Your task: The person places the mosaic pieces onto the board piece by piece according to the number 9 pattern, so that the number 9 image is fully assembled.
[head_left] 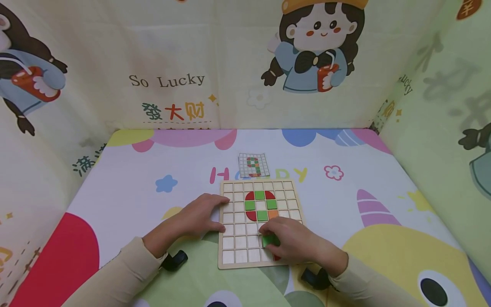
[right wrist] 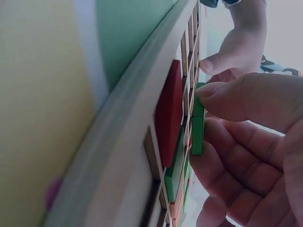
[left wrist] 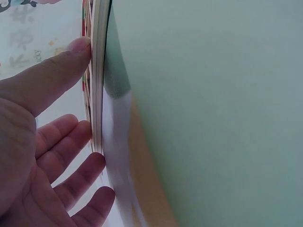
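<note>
A wooden grid board (head_left: 249,265) lies on the table, with red, green and orange tiles forming a loop in its cells. My left hand (head_left: 193,215) touches the board's left edge, thumb and fingers spread along it; the left wrist view shows the fingertips (left wrist: 97,163) against that side. Between thumb and fingers, my right hand (head_left: 293,238) pinches a green tile (right wrist: 198,125) just over the lower middle of the grid. Close by, a red tile (right wrist: 169,116) sits in the board near its lower edge, mostly hidden by the right hand in the head view.
Just behind the board lies a small pattern card (head_left: 253,166) with a coloured figure on a grid. A printed cloth (head_left: 126,192) covers the table, and patterned curtains (head_left: 238,64) stand at the back and both sides.
</note>
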Demonstrator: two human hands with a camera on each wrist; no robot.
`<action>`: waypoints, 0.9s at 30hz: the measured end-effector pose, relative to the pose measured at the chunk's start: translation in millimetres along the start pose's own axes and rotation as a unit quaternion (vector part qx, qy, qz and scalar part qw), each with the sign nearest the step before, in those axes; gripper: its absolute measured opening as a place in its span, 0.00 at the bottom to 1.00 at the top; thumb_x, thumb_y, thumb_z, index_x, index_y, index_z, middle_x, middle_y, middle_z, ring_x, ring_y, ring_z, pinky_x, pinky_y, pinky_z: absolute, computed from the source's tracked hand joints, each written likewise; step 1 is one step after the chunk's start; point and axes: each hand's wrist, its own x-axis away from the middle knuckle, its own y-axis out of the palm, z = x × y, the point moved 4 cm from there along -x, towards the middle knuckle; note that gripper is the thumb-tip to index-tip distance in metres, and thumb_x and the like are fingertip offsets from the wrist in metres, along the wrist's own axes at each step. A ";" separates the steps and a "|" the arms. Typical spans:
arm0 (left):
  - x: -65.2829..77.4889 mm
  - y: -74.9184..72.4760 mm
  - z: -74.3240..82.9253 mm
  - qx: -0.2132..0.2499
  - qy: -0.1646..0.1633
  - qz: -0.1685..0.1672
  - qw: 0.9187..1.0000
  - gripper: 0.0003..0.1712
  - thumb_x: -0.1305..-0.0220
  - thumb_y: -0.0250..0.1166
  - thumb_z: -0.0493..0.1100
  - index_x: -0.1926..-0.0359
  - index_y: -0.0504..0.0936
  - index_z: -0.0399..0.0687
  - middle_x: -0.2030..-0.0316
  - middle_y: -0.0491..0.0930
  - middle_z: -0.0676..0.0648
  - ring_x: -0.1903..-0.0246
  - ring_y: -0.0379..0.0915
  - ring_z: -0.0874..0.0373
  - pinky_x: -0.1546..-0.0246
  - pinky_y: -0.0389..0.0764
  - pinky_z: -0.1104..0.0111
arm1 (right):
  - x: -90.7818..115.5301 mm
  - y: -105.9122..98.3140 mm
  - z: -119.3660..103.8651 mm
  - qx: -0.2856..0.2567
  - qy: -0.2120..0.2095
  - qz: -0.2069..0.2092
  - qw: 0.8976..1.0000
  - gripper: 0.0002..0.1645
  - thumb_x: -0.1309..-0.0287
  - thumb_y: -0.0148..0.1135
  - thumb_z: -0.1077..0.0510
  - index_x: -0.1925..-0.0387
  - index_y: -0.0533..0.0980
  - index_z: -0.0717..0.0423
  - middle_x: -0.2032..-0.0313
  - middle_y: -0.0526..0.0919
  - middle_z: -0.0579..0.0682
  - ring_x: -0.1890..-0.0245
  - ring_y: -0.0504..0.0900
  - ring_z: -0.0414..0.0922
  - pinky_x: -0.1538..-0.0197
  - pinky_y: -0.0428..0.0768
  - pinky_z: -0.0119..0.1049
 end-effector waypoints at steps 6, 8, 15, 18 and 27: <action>-0.1 0.3 -0.4 0.001 -0.001 0.000 1.000 0.43 0.48 0.79 0.48 0.32 0.73 0.45 0.37 0.72 0.44 0.36 0.64 0.45 0.38 0.70 0.53 | -0.1 0.8 -0.8 -0.003 -0.015 0.005 1.000 0.16 0.45 0.71 0.61 0.54 0.81 0.56 0.59 0.82 0.44 0.59 0.77 0.40 0.50 0.78 0.39; -0.2 0.4 -0.5 0.001 0.000 0.000 1.000 0.43 0.48 0.79 0.48 0.32 0.73 0.45 0.37 0.73 0.44 0.36 0.64 0.45 0.38 0.70 0.53 | 0.0 1.5 -0.6 -0.004 -0.019 0.005 1.000 0.16 0.45 0.71 0.61 0.53 0.80 0.56 0.59 0.82 0.44 0.59 0.77 0.40 0.50 0.78 0.39; -0.3 0.3 -0.6 0.002 0.002 0.001 1.000 0.43 0.48 0.79 0.48 0.32 0.73 0.44 0.37 0.73 0.44 0.36 0.64 0.45 0.38 0.70 0.53 | 0.2 4.2 1.1 0.000 -0.033 0.010 0.999 0.16 0.47 0.70 0.62 0.55 0.80 0.56 0.60 0.81 0.44 0.59 0.76 0.40 0.51 0.78 0.39; -0.4 0.1 -0.1 0.002 0.003 0.000 1.000 0.43 0.48 0.79 0.48 0.32 0.73 0.44 0.37 0.73 0.44 0.36 0.64 0.45 0.38 0.70 0.52 | -0.1 5.5 2.3 0.006 -0.042 0.011 0.999 0.15 0.48 0.70 0.62 0.56 0.80 0.56 0.61 0.81 0.43 0.60 0.77 0.40 0.51 0.78 0.39; -0.6 -0.1 -0.2 0.003 0.002 -0.001 1.000 0.43 0.48 0.79 0.47 0.32 0.72 0.44 0.36 0.72 0.44 0.35 0.63 0.45 0.38 0.69 0.52 | 0.2 6.7 1.4 0.003 -0.070 0.008 0.998 0.12 0.48 0.70 0.62 0.59 0.81 0.54 0.64 0.81 0.40 0.62 0.77 0.37 0.51 0.77 0.37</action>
